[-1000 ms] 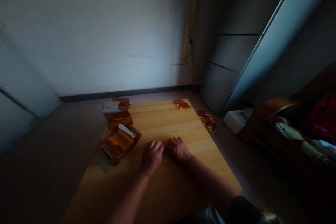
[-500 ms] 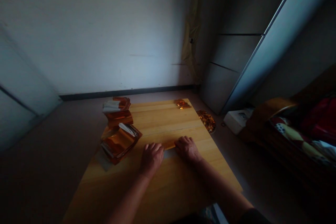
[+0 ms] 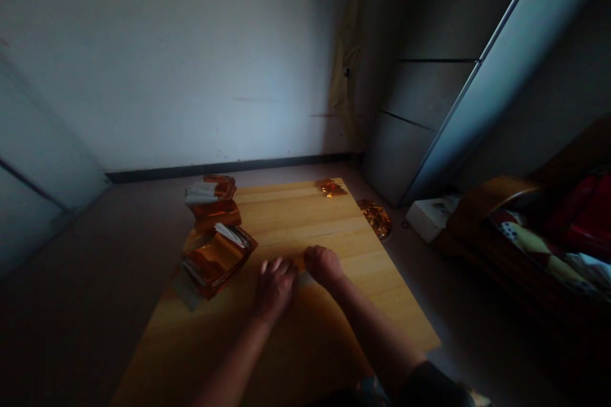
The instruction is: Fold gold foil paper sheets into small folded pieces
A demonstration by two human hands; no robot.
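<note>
The left hand (image 3: 275,289) and the right hand (image 3: 323,267) are working close together on a wooden table (image 3: 305,219), nearly touching but not quite. A narrow strip of orange foil (image 3: 300,262) is lying between them, at the left hand's 2 o'clock and the right hand's 8 o'clock, its long axis running roughly side to side. The left fingers are sitting nearest it. Both hands are curling over it, but I cannot tell whether either is gripping it. Stacks of foil sheets (image 3: 217,261) are sitting at 10 o'clock, a scrap of foil (image 3: 330,188) is lying at 12 o'clock, and a heap of gold foil (image 3: 375,219) is resting beyond the table at 1 o'clock.
</note>
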